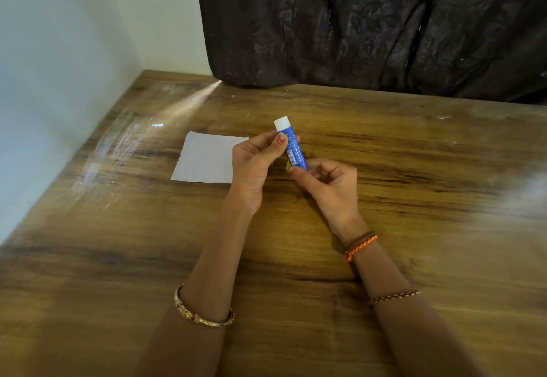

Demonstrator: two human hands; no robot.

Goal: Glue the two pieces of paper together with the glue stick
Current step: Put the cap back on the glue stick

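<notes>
Frame centre: my left hand (pixel 254 163) pinching glue stick (pixel 291 145) barrel; right hand (pixel 328 184) pinching its base. Paper (pixel 207 159) flat, left of hands.

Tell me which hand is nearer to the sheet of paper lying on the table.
Left. The left hand is right at the paper's right edge, overlapping it in this view, gripping the glue stick. The right hand holds the stick's lower end, farther right, apart from the paper.

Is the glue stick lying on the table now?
No, both the left hand and the right hand hold the blue glue stick up above the wooden table.
</notes>
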